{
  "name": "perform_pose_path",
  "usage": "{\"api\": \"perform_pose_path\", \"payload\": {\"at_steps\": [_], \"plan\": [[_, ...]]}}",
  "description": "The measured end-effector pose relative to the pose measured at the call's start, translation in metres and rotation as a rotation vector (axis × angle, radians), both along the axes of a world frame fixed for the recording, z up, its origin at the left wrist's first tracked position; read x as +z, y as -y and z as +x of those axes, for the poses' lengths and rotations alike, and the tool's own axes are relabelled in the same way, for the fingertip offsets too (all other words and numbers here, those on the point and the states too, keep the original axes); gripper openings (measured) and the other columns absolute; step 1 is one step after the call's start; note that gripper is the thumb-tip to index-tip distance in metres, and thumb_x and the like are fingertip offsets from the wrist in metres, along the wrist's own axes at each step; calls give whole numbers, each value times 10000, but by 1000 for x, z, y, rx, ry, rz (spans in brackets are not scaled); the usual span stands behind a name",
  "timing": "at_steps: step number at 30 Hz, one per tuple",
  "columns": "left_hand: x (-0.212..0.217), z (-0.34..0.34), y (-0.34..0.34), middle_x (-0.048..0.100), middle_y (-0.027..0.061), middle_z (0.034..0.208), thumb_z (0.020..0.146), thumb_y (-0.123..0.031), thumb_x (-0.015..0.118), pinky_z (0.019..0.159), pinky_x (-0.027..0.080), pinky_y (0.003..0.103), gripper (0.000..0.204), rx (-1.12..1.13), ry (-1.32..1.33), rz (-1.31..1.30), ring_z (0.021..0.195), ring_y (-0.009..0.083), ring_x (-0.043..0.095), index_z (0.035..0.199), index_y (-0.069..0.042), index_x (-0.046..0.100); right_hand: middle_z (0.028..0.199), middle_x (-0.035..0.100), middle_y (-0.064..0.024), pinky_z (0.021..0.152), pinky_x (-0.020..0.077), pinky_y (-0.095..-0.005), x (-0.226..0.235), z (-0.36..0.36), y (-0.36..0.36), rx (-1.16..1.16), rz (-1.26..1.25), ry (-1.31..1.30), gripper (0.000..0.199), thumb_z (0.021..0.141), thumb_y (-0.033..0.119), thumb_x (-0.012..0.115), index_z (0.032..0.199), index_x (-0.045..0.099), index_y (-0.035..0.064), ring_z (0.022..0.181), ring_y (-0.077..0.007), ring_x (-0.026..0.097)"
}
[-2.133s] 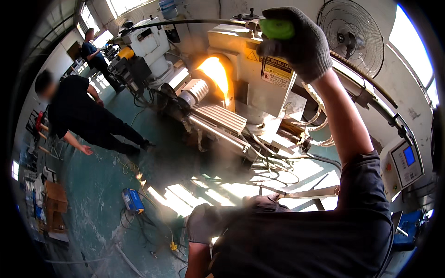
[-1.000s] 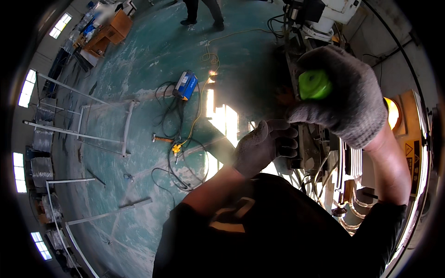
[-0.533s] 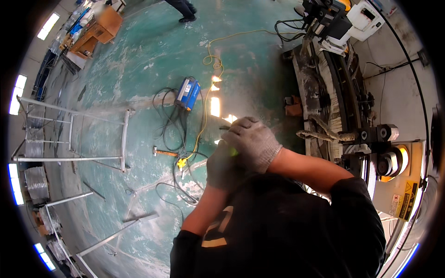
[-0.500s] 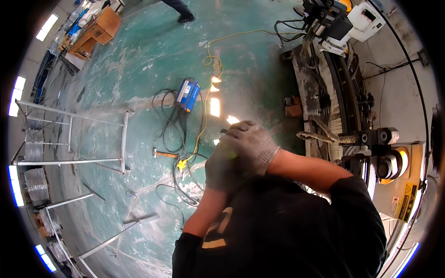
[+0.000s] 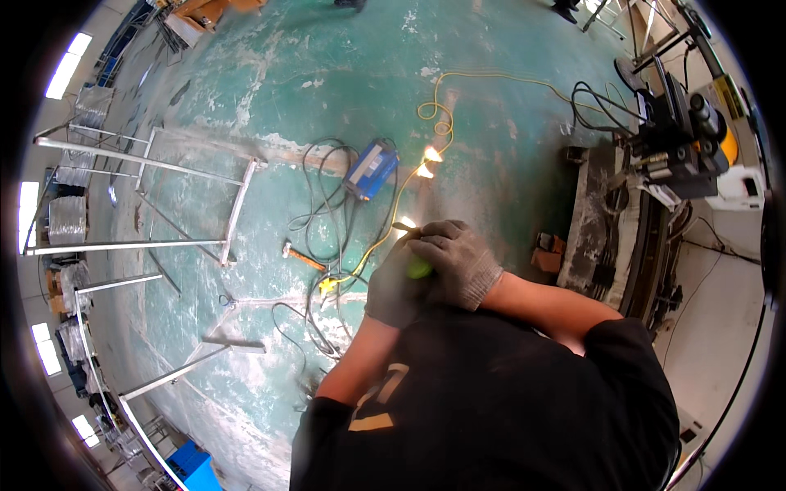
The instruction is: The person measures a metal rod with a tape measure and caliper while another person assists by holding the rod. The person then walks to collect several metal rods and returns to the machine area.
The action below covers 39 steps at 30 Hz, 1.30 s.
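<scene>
Both my hands wear grey knit gloves and are pressed together in front of my chest. My right hand [image 5: 458, 262] is closed, its fingers curled over the top of my left hand [image 5: 391, 286]. Between them shows part of a bright green thing [image 5: 419, 267]; its kind is hidden by the gloves. A thin dark tip [image 5: 401, 227] pokes out above the fingers, and I cannot tell whether it belongs to the green thing. The left hand is closed too, most of its fingers covered.
A blue box-shaped machine [image 5: 372, 169] with black cables lies on the green floor ahead. Near it are a hammer [image 5: 304, 257] and a yellow cord [image 5: 395, 209]. Metal frames [image 5: 131, 243] stand at left. A heavy machine [image 5: 606, 229] is at right, a reddish block [image 5: 547, 254] beside it.
The view has turned, so the floor items and the right-hand machine appear shifted. My hands stay clasped together, and more of the green thing shows between them.
</scene>
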<state>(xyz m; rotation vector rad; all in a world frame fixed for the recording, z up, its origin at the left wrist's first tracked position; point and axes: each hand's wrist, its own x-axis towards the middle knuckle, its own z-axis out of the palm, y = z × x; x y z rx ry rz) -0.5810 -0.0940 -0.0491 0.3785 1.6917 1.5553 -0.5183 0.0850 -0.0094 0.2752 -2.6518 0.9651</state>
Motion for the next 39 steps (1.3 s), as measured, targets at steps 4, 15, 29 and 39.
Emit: {"api": "perform_pose_path", "payload": {"at_steps": [4,15,29,39], "plan": [[-19,-42,-23,571,168,1474,1049,-275,564,1153,488,479,550,109,179,160,1369,308,574,1548,-63,474,1100,757,-128,963,550,-474,-5,-64,-40,118,14,-13,533,716,347,855,1133,696,55,1132,-335,695],[2,-211,-165,628,131,1389,1068,-210,543,1131,494,377,454,256,748,542,1296,253,626,1486,-35,520,993,763,-145,886,578,-482,-5,-206,-144,-214,-69,-52,591,694,361,915,1147,697,51,1008,-349,733],[14,-403,-429,658,137,1374,1090,-253,553,1094,521,399,471,266,654,358,1253,247,650,1492,-6,545,1029,734,-121,946,546,-501,-2,-387,-406,-136,-4,48,469,724,316,882,1097,724,80,1062,-370,680],[-27,-601,-532,678,118,1333,1131,-327,503,1069,543,398,454,468,683,335,1212,228,668,1456,-18,579,1032,735,-136,911,555,-504,-36,-610,-520,43,94,78,484,712,378,883,1066,728,87,1067,-374,689]]}}
